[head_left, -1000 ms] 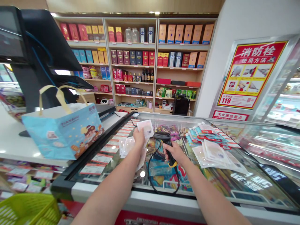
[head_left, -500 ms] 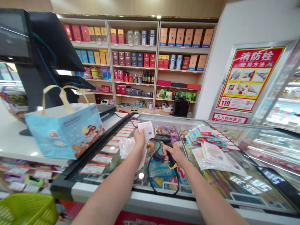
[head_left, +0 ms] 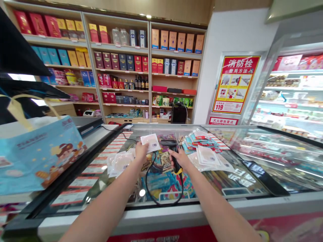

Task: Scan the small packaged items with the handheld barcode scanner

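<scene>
My left hand [head_left: 141,150] pinches a small white packet [head_left: 151,143] by its left edge, with a dark printed code showing. In my right hand [head_left: 178,158] is the handle of a black and yellow barcode scanner [head_left: 177,167], whose head lies just right of the packet. The scanner's cable [head_left: 147,183] loops down over the glass top. Several clear and white packets [head_left: 121,162] lie left of my left hand. Right of the scanner, more white packets [head_left: 207,156] rest in front of a heap of red and blue packets [head_left: 199,141].
A glass-topped freezer [head_left: 126,212] spans the front. On the left stand a blue paper bag [head_left: 47,151] and a black monitor [head_left: 20,47]. A black sign [head_left: 267,178] lies on the glass at right. Shelves of boxes [head_left: 121,62] line the back wall.
The view has turned to the right. The packet in my left hand has tilted flatter beside the scanner's head. Both hands keep their holds.
</scene>
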Available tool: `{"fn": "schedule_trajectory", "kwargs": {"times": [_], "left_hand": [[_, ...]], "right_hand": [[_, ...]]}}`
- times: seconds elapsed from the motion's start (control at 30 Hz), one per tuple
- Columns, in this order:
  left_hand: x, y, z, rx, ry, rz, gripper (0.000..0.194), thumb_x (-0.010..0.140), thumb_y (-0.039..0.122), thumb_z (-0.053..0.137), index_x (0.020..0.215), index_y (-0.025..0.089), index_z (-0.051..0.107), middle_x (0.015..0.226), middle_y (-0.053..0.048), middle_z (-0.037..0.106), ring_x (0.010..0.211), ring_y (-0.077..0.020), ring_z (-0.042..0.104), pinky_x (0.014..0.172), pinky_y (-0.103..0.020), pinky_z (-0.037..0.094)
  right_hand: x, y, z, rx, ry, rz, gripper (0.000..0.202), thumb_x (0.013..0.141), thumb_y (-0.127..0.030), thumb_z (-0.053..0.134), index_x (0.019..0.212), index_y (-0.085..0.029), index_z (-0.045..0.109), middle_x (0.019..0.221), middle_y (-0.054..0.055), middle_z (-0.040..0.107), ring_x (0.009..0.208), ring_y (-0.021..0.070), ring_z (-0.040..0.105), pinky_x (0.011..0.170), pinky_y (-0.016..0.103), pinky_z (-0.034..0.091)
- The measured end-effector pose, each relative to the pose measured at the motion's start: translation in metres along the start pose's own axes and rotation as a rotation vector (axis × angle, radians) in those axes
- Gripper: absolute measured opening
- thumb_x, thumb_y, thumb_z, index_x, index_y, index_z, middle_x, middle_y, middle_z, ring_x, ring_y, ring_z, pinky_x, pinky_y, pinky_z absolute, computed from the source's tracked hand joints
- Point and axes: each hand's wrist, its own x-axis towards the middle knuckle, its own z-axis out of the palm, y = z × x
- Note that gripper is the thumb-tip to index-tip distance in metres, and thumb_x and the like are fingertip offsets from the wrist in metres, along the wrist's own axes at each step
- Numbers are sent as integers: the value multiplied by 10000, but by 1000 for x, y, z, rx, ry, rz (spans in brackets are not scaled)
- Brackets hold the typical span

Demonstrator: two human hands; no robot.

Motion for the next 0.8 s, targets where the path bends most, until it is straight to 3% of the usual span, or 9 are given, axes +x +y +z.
{"fn": "schedule_trajectory", "kwargs": {"times": [0.23,0.37,0.5,0.6,0.8], "left_hand": [[-56,-1,75,-37,-376,-122,422,575,174,744,963,131,585,757,-40,680,647,-176,658,605,-304,529],[-95,-8,128,40,-430,7,543,601,138,729,1110,136,540,868,-74,692,740,-195,669,675,-322,536],[-132,-8,172,206,-444,214,693,636,47,638,1290,160,436,1066,-103,671,948,-204,649,849,-328,500],[-156,-6,192,369,-461,338,694,660,25,577,1320,182,433,1198,-112,619,1098,-216,593,967,-342,434],[-188,-10,203,744,-503,557,350,700,25,517,998,140,660,1471,-154,356,1299,-273,426,1081,-372,320]], "right_hand": [[-29,-14,-67,39,176,-75,396,620,-492,723,715,-194,480,488,-65,540,340,85,474,335,219,431],[-51,-26,-104,24,306,-128,373,640,-490,714,693,-192,496,485,-58,531,343,85,464,337,227,442],[-70,-37,-133,53,401,-151,354,639,-457,732,672,-199,491,474,-55,518,346,83,449,334,225,436],[-80,-40,-149,102,440,-165,348,627,-426,749,695,-201,492,484,-60,528,351,87,453,334,228,435],[-86,-36,-164,161,450,-168,352,644,-438,734,724,-198,489,478,-62,533,344,86,458,323,219,424]]}}
